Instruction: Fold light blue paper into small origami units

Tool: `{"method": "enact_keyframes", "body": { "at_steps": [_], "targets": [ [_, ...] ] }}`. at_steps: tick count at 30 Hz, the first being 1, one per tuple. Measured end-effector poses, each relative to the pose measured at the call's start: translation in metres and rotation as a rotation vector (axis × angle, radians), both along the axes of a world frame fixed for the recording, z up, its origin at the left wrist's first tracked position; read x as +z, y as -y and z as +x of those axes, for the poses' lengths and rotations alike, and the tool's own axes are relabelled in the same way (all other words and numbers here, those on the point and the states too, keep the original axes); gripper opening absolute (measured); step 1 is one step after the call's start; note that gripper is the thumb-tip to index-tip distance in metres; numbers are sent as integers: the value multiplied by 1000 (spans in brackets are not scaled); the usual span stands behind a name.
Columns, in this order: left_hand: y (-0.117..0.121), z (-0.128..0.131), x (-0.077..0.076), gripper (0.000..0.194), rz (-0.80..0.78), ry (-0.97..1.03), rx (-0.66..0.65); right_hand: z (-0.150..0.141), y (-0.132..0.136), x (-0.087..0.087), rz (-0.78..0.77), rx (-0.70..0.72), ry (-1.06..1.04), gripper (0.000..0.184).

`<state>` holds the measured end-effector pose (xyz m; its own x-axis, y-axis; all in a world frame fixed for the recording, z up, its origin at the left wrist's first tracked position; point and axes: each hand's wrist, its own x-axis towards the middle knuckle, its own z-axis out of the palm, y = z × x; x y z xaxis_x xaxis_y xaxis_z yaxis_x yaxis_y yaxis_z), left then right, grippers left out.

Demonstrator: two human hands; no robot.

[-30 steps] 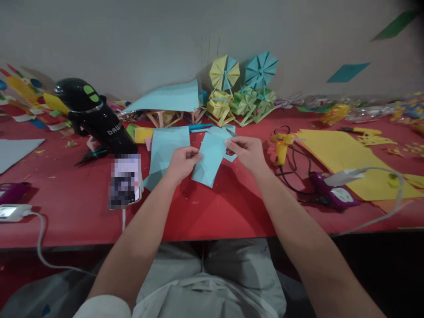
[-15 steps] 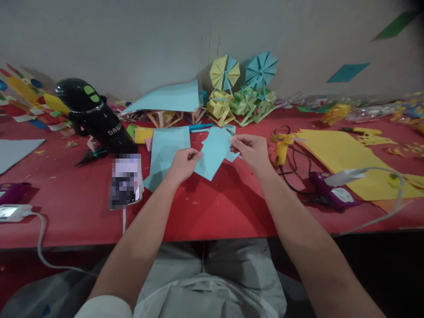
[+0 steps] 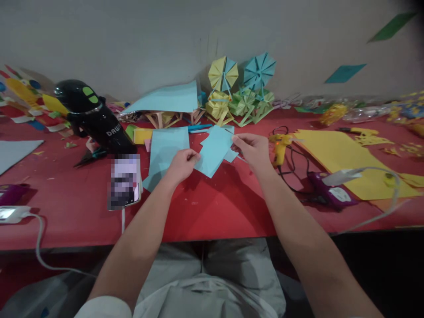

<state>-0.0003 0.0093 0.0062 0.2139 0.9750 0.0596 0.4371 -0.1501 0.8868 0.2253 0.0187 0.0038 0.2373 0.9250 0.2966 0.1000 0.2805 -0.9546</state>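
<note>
My left hand (image 3: 183,165) is closed in a pinch on the lower left edge of a light blue piece of paper (image 3: 216,150), which lies tilted above the red table. On its other side, my right hand (image 3: 252,149) is closed with its fingertips at the paper's right edge. A thin pointed tool (image 3: 229,131) shows its tip just beyond those fingers; its kind is not clear. Partly under the held piece lies another light blue piece (image 3: 231,155). To the left a larger blue sheet (image 3: 170,145) rests flat near my left hand.
A yellow glue gun (image 3: 280,149) with a black cord stands right of my right hand, near yellow sheets (image 3: 334,161) and a purple power strip (image 3: 331,190). On the left are a phone (image 3: 125,181) and a black bottle (image 3: 96,117). Folded paper wheels (image 3: 260,70) stand behind.
The blue paper has turned slightly and lies flatter in my fingers. The pointed tip by my right hand shows less than before. Both hands have barely moved.
</note>
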Motion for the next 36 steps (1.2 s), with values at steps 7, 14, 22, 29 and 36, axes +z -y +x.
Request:
{"method": "enact_keyframes", "body": {
  "at_steps": [7, 14, 22, 29, 36],
  "targets": [
    [1, 0, -2, 24, -4, -17, -6, 1, -1, -1, 2, -15, 22, 18],
    [-1, 0, -7, 13, 69, -17, -70, 2, -2, -2, 7, -33, 20, 21],
    [0, 0, -3, 20, 9, -97, -28, 2, -1, -2, 1, -30, 52, 24],
    [2, -1, -3, 20, -12, -31, -41, 3, -4, -4, -12, -30, 12, 22],
    [10, 0, 8, 19, -119, -14, -116, 0, 0, -2, -73, 26, 17, 25]
  ]
}}
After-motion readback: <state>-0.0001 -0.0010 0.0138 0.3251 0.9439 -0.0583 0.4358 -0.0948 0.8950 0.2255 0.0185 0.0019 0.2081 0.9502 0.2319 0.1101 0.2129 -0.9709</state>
